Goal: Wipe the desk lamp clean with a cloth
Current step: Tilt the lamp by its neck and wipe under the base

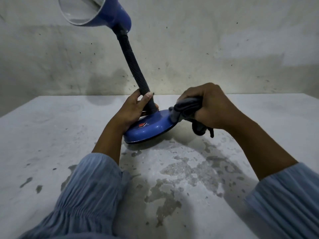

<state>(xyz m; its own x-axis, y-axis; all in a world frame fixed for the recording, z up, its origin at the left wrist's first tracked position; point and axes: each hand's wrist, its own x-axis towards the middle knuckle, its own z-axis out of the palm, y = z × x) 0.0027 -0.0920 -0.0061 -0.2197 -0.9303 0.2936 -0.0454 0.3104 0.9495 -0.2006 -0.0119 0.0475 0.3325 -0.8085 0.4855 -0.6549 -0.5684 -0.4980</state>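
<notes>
A blue desk lamp stands on a worn white table (51, 135). Its round blue base (151, 128) is tipped, with the right side lifted off the table. A black ribbed flexible neck (133, 62) rises to the blue shade (103, 11) at the top left. My left hand (133, 109) grips the neck just above the base. My right hand (207, 107) grips a bunched grey cloth (186, 109) and presses it against the right edge of the base. A tail of the cloth hangs below my fist.
The table top is patchy, with flaked paint in front of the lamp. A stained pale wall (207, 49) stands right behind the table's far edge. Light blue sleeves (89, 195) cover both of my forearms.
</notes>
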